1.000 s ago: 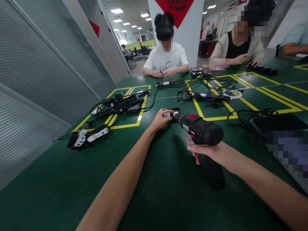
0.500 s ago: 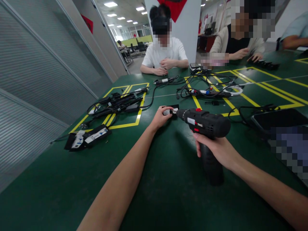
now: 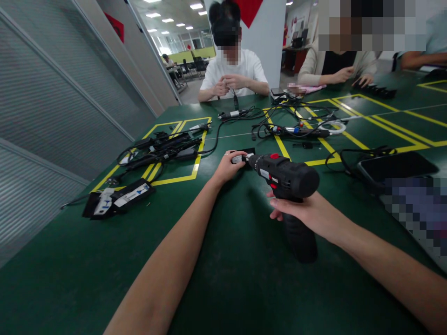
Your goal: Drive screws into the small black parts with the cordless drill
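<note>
My right hand (image 3: 310, 211) is wrapped round the grip of a black cordless drill (image 3: 288, 176) with red buttons. The drill points forward and left, and its bit reaches a small black piece with a white label (image 3: 239, 159) lying on the green table (image 3: 223, 260). Whether the bit touches it, I cannot tell. My left hand (image 3: 227, 168) has its fingers curled over the labelled piece, holding it against the table and partly hiding it.
Black cables and tools (image 3: 164, 151) lie in a yellow-taped area at left, with labelled black pouches (image 3: 118, 200) before it. More cables and a pen-like tool (image 3: 300, 131) lie at right, near a phone (image 3: 398, 167). Across the table sits a person in a white shirt (image 3: 232, 70).
The view has shifted slightly, moving everything leftward. The drill sits a little closer to my left hand. Across the table, the person has raised both hands, holding a dark cable end.
</note>
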A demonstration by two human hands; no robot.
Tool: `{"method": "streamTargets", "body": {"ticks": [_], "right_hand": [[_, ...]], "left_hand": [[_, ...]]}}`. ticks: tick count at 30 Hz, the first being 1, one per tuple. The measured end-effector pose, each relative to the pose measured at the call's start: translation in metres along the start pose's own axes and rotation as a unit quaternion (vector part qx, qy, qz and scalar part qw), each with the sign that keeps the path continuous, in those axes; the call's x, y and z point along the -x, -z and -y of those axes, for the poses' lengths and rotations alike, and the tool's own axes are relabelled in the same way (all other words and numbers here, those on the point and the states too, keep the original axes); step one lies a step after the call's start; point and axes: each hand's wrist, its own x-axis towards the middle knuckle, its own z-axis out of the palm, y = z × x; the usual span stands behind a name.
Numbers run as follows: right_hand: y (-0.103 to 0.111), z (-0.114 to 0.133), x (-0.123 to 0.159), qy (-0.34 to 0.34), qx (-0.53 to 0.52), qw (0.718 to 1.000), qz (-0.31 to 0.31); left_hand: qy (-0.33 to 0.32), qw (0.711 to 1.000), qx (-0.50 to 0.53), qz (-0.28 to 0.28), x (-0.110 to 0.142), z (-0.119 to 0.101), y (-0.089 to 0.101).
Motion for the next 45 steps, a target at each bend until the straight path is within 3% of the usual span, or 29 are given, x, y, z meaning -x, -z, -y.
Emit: {"method": "streamTargets", "body": {"ticks": [4, 11, 17, 23, 45], "right_hand": [[-0.003, -0.003, -0.001, 0.004, 0.009, 1.0, 0.012], [-0.007, -0.002, -0.001, 0.015, -0.026, 0.999, -0.03], [-0.005, -0.008, -0.001, 0.061, -0.014, 0.998, -0.006], [-0.007, -0.007, 0.0, 0.04, 0.013, 0.999, -0.015], [-0.005, -0.011, -0.006, 0.054, -0.04, 0.997, -0.041]], "left_hand": [[-0.005, 1.0, -0.004, 0.011, -0.001, 0.002, 0.002], [-0.009, 1.0, -0.008, 0.008, -0.001, 0.005, 0.001], [0.008, 1.0, 0.009, 0.0, 0.001, 0.002, 0.0], [0.004, 1.0, 0.013, -0.001, 0.0, 0.003, 0.0], [0.009, 1.0, -0.007, 0.006, 0.001, -0.002, 0.0]]}}
